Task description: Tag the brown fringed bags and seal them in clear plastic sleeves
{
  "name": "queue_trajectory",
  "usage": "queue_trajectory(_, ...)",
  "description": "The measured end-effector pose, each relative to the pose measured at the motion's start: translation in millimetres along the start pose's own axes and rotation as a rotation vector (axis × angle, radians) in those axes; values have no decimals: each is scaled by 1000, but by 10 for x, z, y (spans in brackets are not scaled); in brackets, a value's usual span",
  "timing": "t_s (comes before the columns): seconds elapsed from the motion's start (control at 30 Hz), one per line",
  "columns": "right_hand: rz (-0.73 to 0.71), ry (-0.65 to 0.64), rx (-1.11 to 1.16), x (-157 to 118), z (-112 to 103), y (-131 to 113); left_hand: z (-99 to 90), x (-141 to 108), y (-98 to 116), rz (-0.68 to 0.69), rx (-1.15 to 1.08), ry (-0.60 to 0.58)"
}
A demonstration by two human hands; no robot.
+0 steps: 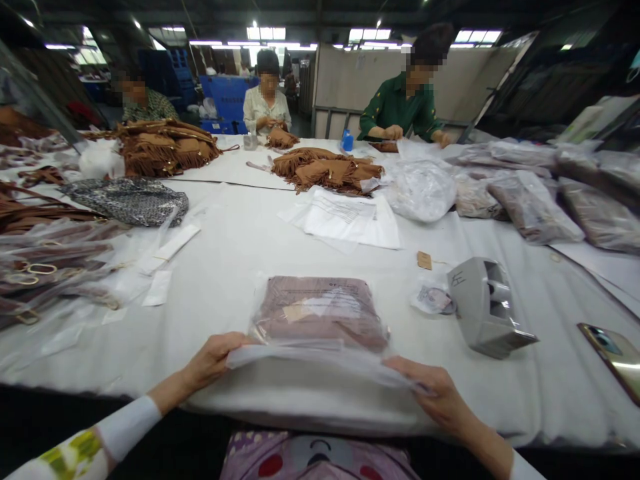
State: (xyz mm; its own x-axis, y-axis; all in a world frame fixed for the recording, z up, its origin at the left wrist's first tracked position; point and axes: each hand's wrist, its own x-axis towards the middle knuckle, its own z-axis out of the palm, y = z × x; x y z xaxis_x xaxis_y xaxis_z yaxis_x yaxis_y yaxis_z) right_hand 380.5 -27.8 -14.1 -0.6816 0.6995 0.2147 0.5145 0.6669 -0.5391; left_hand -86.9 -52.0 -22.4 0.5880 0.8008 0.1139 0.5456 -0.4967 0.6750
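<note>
A clear plastic bag (320, 353) lies in front of me with a folded brownish-mauve item (320, 327) inside, its exact kind hidden by the wrapping. Printed text and a pale paper show through the film. My left hand (220, 357) pinches the left end of the bag's loose near edge. At the opposite end, my right hand (433, 390) grips the same edge, so the film stretches between both hands. To the right of the bag, a grey tape dispenser (487, 307) stands beside a small clear packet (433, 298) and a brown tag (424, 260).
Brown fringed bags (327, 170) and white printed sheets (345, 217) lie farther back. Wrapped packages (535, 207) are piled at right, a phone (613, 357) near the right edge. Plastic-wrapped straps (55, 267) cover the left. Several people work across the white-covered table (225, 267).
</note>
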Motion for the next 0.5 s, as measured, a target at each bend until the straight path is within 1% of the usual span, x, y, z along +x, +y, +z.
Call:
queue_trajectory(0.03,108,52,52,-82,19,28,40,-46,21,-106,-69,55)
queue_trajectory(0.07,193,88,94,-153,39,46,83,-88,53,-174,-121,87)
queue_trajectory(0.1,252,107,127,-206,59,48,126,-122,95,-191,-160,98)
queue_trajectory(0.2,335,159,209,-229,106,-39,247,-142,236,-75,-229,92)
queue_trajectory(0.23,365,193,245,-198,121,-85,284,-118,273,-67,-259,94)
queue_trajectory(0.27,406,242,287,-155,137,-129,322,-81,299,-110,-298,130)
queue_trajectory(0.3,459,303,330,-104,156,-166,358,-32,314,-200,-348,203)
queue_trajectory(0.37,588,437,401,3,205,-207,426,84,318,-437,-468,422)
queue_trajectory(0.4,648,480,431,53,230,-211,453,141,314,-530,-525,527)
queue_trajectory(0.43,697,510,457,96,255,-207,473,191,308,-582,-566,596)
queue_trajectory(0.5,766,548,486,162,295,-185,495,259,300,-597,-573,644)
